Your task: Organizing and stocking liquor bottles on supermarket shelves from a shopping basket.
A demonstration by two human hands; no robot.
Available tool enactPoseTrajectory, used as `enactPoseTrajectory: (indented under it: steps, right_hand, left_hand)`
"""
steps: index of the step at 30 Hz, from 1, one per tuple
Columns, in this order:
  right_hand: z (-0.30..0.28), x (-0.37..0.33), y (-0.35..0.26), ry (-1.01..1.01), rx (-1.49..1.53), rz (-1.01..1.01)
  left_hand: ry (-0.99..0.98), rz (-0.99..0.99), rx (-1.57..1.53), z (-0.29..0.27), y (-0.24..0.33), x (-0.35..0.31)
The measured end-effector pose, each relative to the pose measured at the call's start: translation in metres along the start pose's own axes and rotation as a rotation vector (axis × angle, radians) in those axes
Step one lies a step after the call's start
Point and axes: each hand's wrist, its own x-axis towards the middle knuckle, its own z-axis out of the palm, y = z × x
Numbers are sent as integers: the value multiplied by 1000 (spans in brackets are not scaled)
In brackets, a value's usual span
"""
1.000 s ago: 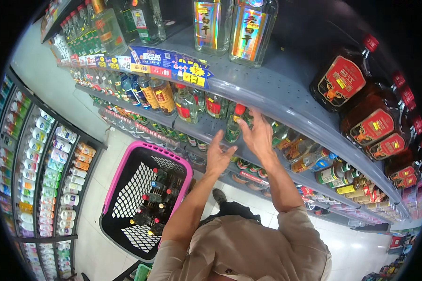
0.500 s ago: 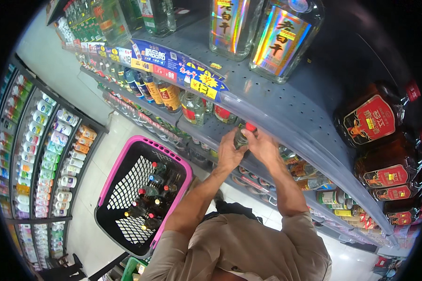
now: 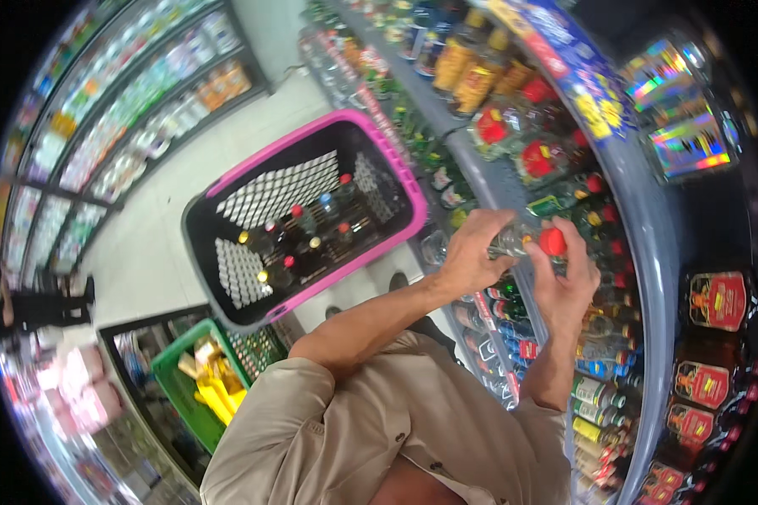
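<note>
Gripping a clear glass bottle (image 3: 507, 241) between both hands, you have it lying nearly sideways, its red cap (image 3: 552, 242) toward your right. Your left hand (image 3: 476, 252) curls thumb and fingers around the body; your right hand (image 3: 568, 278) pinches the cap end between thumb and fingertips. Well to the left of your grip stands a black basket with a pink rim (image 3: 404, 181), several capped bottles (image 3: 299, 223) standing inside. Farther off, low and left of your grip, is a green basket (image 3: 170, 362) holding yellow packages (image 3: 219, 387). Just beyond your grip, bottles with red labels (image 3: 535, 158) fill the shelf; well to its right are dark bottles (image 3: 717, 301).
</note>
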Motion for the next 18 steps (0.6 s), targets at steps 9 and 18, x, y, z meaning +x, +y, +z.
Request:
enactPoseTrajectory:
  steps: [9,18]
  right_hand:
    - [79,6,-88,-144,107,-140]
    - [171,2,-101,-242,216,73]
  left_hand:
    - [250,16,183,-123,-7,-41]
    - [393,-174,298,-157,-67,-70]
